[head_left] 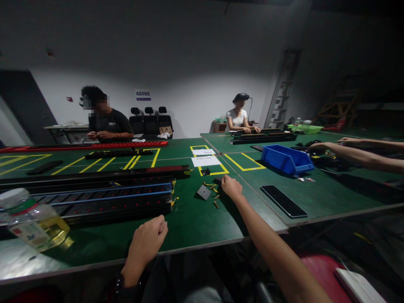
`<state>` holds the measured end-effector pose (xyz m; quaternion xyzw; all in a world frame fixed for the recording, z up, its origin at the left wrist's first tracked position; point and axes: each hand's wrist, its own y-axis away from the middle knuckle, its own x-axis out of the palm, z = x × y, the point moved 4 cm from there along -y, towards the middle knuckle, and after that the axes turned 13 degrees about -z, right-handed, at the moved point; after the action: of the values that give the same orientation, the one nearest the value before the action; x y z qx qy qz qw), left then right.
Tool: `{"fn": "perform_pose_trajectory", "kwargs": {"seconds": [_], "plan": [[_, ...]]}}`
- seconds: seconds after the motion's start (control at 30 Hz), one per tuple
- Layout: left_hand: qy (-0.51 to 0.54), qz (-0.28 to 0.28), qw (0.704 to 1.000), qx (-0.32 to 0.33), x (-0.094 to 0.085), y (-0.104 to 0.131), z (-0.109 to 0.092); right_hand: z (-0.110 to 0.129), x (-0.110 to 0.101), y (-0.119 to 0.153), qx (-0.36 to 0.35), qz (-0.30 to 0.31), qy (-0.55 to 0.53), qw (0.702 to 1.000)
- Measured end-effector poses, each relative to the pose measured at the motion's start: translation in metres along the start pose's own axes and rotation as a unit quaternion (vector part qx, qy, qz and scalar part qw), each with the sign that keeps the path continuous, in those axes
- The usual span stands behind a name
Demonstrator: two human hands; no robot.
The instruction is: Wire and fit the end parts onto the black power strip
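My right hand reaches forward over the green table with its fingers curled closed. A small dark flat piece lies at its fingertips; whether the hand grips it is hidden. Just left of that hand are a grey square plate with a centre hole and several brass-coloured screws. Near the front edge, my left hand is curled into a loose fist, its inside hidden from view. Beyond the left hand lie long black rails with blue strips and yellow bits at their ends.
A bottle of yellow liquid stands at the left. To the right are a phone and a blue bin. White paper labels lie ahead. Two people work across the table; another person's arms reach in from the right.
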<state>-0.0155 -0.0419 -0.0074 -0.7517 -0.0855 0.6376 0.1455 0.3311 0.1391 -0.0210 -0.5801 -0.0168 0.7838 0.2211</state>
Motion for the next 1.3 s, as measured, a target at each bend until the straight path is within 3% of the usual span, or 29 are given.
{"fn": "perform_pose_trajectory", "kwargs": {"seconds": [1.3], "plan": [[0.002, 0.001, 1.0, -0.002, -0.0035, 0.0002, -0.0036, 0.0002, -0.0031, 0.0025, -0.011, 0.012, 0.01, 1.0]]}}
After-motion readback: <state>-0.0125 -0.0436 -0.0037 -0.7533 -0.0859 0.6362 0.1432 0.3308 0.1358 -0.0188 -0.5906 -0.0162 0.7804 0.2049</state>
